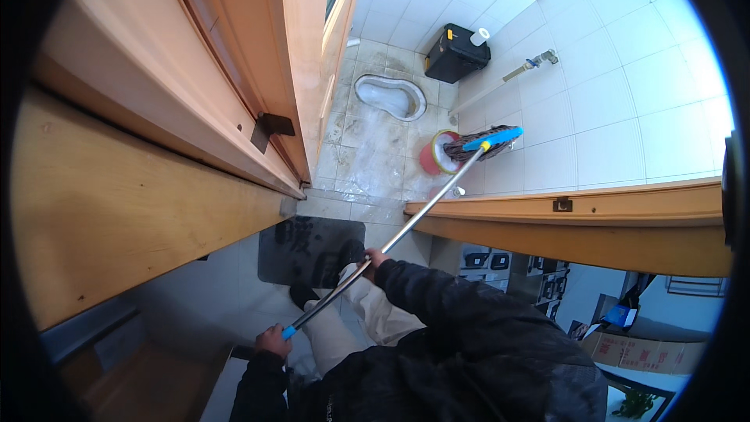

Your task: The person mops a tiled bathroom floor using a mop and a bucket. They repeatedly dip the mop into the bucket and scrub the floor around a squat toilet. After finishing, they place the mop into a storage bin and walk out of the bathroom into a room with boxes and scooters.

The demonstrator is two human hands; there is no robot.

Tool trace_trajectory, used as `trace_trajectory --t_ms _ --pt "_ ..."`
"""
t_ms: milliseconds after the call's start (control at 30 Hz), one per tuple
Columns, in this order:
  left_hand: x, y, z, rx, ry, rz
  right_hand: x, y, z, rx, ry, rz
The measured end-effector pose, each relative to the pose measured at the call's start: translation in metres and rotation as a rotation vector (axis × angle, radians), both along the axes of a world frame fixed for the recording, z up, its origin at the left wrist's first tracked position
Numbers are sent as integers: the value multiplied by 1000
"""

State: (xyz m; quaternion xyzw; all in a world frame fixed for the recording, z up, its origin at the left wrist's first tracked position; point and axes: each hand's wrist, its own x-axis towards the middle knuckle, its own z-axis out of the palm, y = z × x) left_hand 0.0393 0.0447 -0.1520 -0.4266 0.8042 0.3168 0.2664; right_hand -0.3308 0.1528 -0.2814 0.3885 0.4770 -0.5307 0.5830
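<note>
Both my hands are closed on a long mop (426, 207) with a metal handle. My left hand (273, 341) grips its lower end, just by the blue end cap. Farther up the handle, my right hand (376, 260) is wrapped around it. At the far end, the mop's blue plate and dark shaggy strands hang over a red bucket (429, 162) with a yellowish rim. Some strands reach into the bucket's mouth, where whitish suds or water show. How deep they go cannot be made out.
Beyond the doorway, a squat toilet (391, 97) is set in the wet, sudsy tiled floor (371, 152). A black bin (455, 55) with a white roll on top stands by the wall. The wooden door frame (562, 195) edges the right; a dark mat (308, 250) lies at my feet.
</note>
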Motion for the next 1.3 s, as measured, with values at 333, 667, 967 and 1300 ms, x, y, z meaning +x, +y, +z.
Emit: trace_trajectory --t_ms 333,667,967,1300 --pt "-175 50 96 70 -36 -41 -102 23 -60 315 302 -12" --pt "1 55 18 59 -119 78 44 27 -69 381 189 2" --pt "71 102 -58 102 2 75 79 49 10 333 93 -83" --pt "21 52 -57 77 172 -25 16 18 -8 354 294 -69"
